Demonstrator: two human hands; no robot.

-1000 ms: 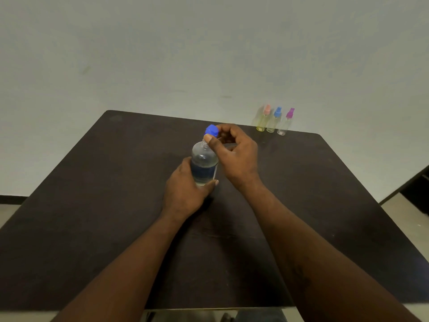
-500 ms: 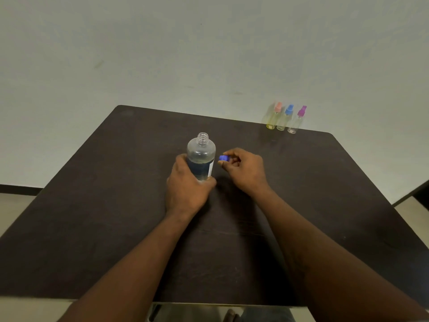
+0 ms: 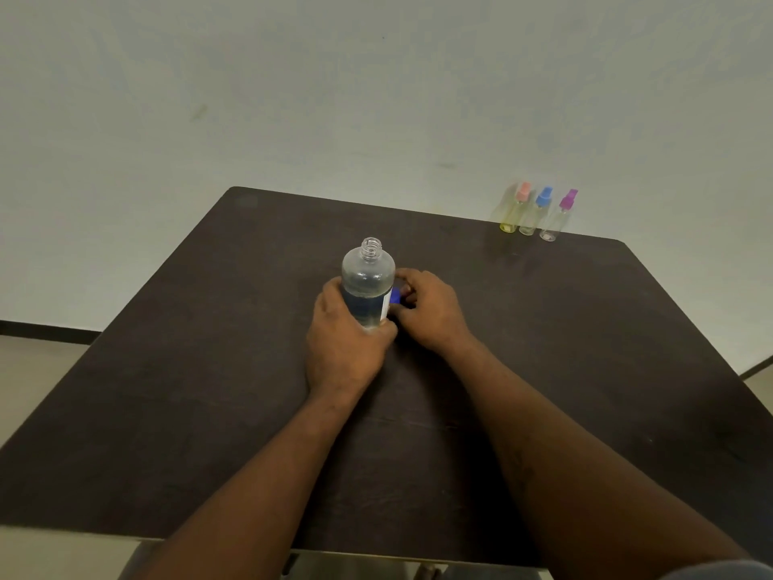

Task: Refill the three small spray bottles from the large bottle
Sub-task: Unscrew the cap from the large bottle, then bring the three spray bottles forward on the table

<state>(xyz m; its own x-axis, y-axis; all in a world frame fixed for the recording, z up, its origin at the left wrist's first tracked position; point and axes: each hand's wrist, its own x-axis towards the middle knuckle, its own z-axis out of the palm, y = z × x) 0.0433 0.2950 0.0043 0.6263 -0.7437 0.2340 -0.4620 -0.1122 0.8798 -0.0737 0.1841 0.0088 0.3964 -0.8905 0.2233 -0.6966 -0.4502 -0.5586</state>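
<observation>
- Your left hand (image 3: 343, 341) grips the lower body of the large bottle (image 3: 368, 282) at frame centre, fingers curled round it. The bottle stands upright on the table (image 3: 209, 370).
- The bottle's threaded neck is uncapped. The body is clear smooth plastic, round-shouldered, with a dark blue label band and liquid to about the label's top.
- Your right hand (image 3: 431, 311), just right of the bottle, has its fingers curled on the blue cap (image 3: 395, 295). The cap is partly hidden by the bottle, and whether it touches the table cannot be told.
- Three small spray bottles stand in a tight row at the table's far edge, upper right of the frame: pink-topped (image 3: 513, 209), blue-topped (image 3: 533, 213) and purple-topped (image 3: 558, 217). They are slim clear cylinders, and the pink-topped one is yellow-tinted.
- Bare tabletop lies between your hands and that row, and widely to frame left.
- The table is dark matte wood grain with rounded far corners, close to a pale wall (image 3: 376, 98).
</observation>
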